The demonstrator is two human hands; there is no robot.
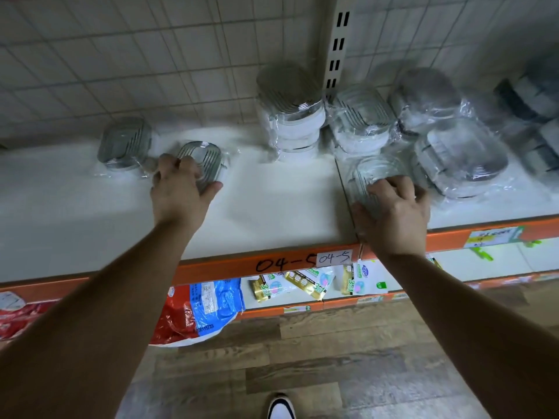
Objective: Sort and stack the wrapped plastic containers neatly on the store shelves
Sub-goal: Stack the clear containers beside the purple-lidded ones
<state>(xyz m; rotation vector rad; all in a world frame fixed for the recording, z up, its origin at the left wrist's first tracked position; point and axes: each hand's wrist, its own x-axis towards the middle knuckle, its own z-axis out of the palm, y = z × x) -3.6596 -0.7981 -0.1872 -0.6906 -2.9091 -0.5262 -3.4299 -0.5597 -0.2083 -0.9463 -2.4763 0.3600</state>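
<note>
My left hand (pixel 178 192) grips a wrapped clear oval container (pixel 202 160) lying on the white shelf (pixel 272 204), fingers curled over its near rim. Just left of it sits another wrapped grey container (pixel 124 144). My right hand (pixel 393 210) grips a second clear wrapped container (pixel 375 173) near the shelf joint. A stack of white-based wrapped containers (pixel 292 110) stands at the back centre. More wrapped containers (pixel 360 119) lie in a loose pile to the right, including a large one (pixel 459 158).
The shelf has an orange front edge (pixel 242 264) marked 04-5 and a wire-grid back. A slotted upright post (pixel 337 40) divides the bays. Packets (pixel 199 306) lie on the lower shelf. Dark wrapped items (pixel 532 98) fill the far right. A wooden floor and a shoe (pixel 281 406) are below.
</note>
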